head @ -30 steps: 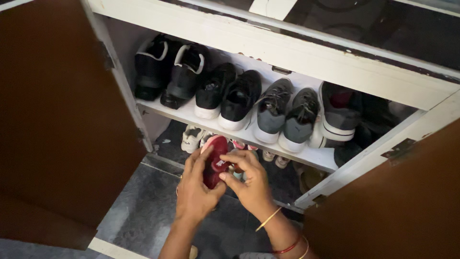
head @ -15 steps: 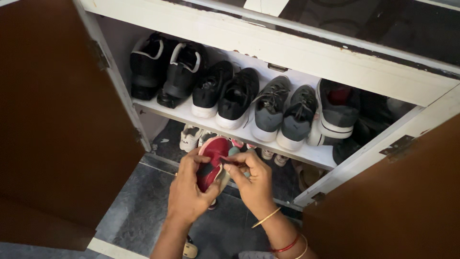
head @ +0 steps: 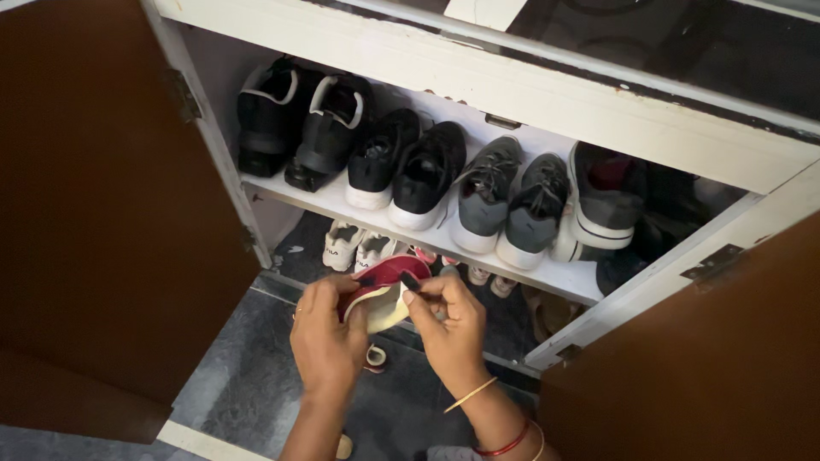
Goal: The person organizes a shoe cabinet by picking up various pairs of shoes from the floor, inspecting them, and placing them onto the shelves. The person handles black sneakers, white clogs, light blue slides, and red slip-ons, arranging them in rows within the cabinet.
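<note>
Below the white shelf [head: 547,275], in front of the open cupboard, you hold a small red shoe [head: 386,290] with a cream sole in both hands. Your left hand [head: 327,333] is wrapped around its heel end, and your right hand [head: 451,324] pinches a dark strap or tab at its top between fingertips. That pinch looks slight: pull too hard and the tab could slip free, or the shoe could twist out of your left hand and drop onto the grey floor [head: 256,384] below the shelf, among the small white shoes [head: 354,248] there.
</note>
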